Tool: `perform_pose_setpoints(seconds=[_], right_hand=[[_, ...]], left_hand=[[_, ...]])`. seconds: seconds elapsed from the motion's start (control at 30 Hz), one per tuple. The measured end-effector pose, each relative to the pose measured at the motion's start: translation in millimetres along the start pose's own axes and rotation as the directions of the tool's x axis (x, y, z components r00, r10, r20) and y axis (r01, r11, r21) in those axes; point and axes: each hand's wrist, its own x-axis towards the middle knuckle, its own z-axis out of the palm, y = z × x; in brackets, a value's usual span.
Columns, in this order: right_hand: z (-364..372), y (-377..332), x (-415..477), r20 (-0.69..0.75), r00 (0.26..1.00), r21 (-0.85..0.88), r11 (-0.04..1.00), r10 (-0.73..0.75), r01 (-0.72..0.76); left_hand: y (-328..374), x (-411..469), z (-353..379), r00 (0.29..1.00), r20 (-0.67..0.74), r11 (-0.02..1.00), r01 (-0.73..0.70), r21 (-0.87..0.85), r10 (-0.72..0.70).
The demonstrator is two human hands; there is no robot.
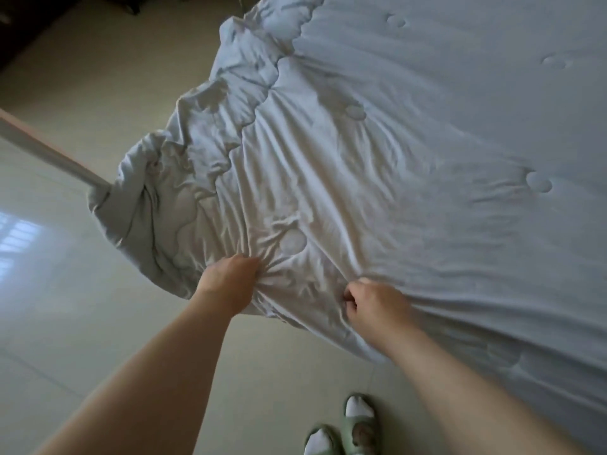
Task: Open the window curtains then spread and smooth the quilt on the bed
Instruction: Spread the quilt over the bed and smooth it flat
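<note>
While the quilt (394, 142) covers the bed, the left hand (235, 284) grips a gathered fold at its near edge. The right hand (374, 303), just beside, pinches the quilt with curled fingers.

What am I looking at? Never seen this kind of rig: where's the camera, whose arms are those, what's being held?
There is no machine here. It is a single picture from a wide-angle camera worn on a person's head, looking forward and down, so the two bare arms coming in from the bottom belong to the wearer. The lens bends the edges of the view.

The pale quilt fills most of the frame. It lies fairly flat on the right and is crumpled at its left corner. The left hand and the right hand each grip the quilt near its close edge, and creases fan out from both grips.

Below is a tiled floor and the wearer's green slippers. No curtains are in view.
</note>
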Motion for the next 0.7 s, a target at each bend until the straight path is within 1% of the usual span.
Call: perform_pose_setpoints(seconds=[0.07, 0.13, 0.17, 0.27, 0.33, 0.37, 0.47, 0.5, 0.57, 0.63, 0.67, 0.7], right_hand=[[-14.5, -16.0, 13.9, -0.056, 0.998, 0.051, 0.998, -0.035, 0.038], [-24.5, -34.4, 27.0, -0.077, 0.993, 0.070, 0.993, -0.089, 0.095], [-27.5, -43.9, 34.9, -0.086, 0.990, 0.077, 0.990, -0.114, 0.121], [-27.9, -70.5, 51.2, -0.080, 0.987, 0.118, 0.982, -0.140, 0.149], [-22.9, -92.7, 64.2, -0.078, 0.984, 0.103, 0.980, -0.161, 0.169], [-18.6, -104.8, 70.4, -0.090, 0.983, 0.104, 0.981, -0.157, 0.166], [-2.2, -135.0, 88.1, -0.097, 0.992, 0.090, 0.992, -0.083, 0.091], [4.7, -143.9, 94.0, -0.106, 0.994, 0.060, 0.997, -0.042, 0.049], [9.4, -161.9, 104.3, -0.157, 0.981, 0.059, 0.993, 0.110, -0.102], [8.9, -173.2, 111.4, -0.144, 0.957, 0.125, 0.964, 0.254, -0.237], [10.4, -180.2, 113.5, -0.112, 0.954, 0.144, 0.955, 0.277, -0.261], [12.5, -187.0, 113.8, -0.079, 0.959, 0.138, 0.956, 0.271, -0.259]], left_hand=[[-11.9, 1.5, -13.3, 0.994, -0.102, 0.998, 0.033, 0.048, -0.028], [-29.2, 4.7, -27.1, 0.975, -0.216, 0.985, 0.091, 0.146, -0.058], [-40.6, 8.4, -34.4, 0.966, -0.247, 0.971, 0.131, 0.202, -0.079], [-73.1, 17.4, -49.1, 0.952, -0.268, 0.908, 0.236, 0.345, -0.146], [-94.9, 23.9, -55.1, 0.952, -0.266, 0.882, 0.249, 0.400, -0.148], [-105.9, 28.3, -58.0, 0.961, -0.251, 0.876, 0.221, 0.429, -0.119], [-128.3, 42.4, -65.9, 0.986, -0.167, 0.874, 0.069, 0.480, 0.014], [-133.1, 44.8, -67.1, 0.985, -0.158, 0.869, 0.023, 0.494, 0.063], [-139.2, 51.0, -68.2, 0.983, -0.111, 0.860, -0.072, 0.506, 0.148], [-141.6, 51.9, -65.1, 0.989, -0.027, 0.887, -0.120, 0.445, 0.147], [-147.5, 48.9, -61.1, 0.992, 0.021, 0.911, -0.126, 0.392, 0.128], [-154.1, 43.4, -57.2, 0.993, 0.071, 0.943, -0.116, 0.311, 0.099]])
